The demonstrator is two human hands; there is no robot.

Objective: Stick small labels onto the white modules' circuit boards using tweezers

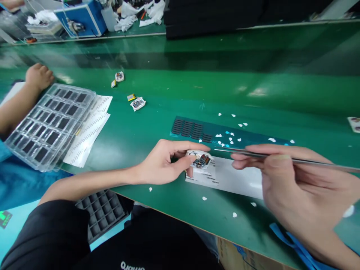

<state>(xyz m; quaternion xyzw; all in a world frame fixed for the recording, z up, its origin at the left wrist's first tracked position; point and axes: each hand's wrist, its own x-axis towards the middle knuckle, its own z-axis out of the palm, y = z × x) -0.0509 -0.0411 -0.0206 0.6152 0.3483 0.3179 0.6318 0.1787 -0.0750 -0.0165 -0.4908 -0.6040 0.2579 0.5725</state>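
Observation:
Between the thumb and fingers of my left hand (165, 161) is a small white electronic device casing (200, 159), its circuit board showing upward. My right hand (298, 183) grips metal tweezers (281, 156), whose tips point left and stop a short way right of the casing. Under both hands lies a white printed sheet (233, 176). Just beyond it a blue strip (208, 125) carries rows of black adhesive pieces (187, 128). Small white tabs (231, 139) are scattered over the strip and around it.
Farther left lie two more opened casings (138, 103) with yellow-edged batteries (131, 97). A clear compartment tray (50, 123) rests on white sheets (90, 135), beside another person's arm and hand (39, 77). A blue box (81, 18) stands at the back. A black grid tray (102, 212) is below the table edge.

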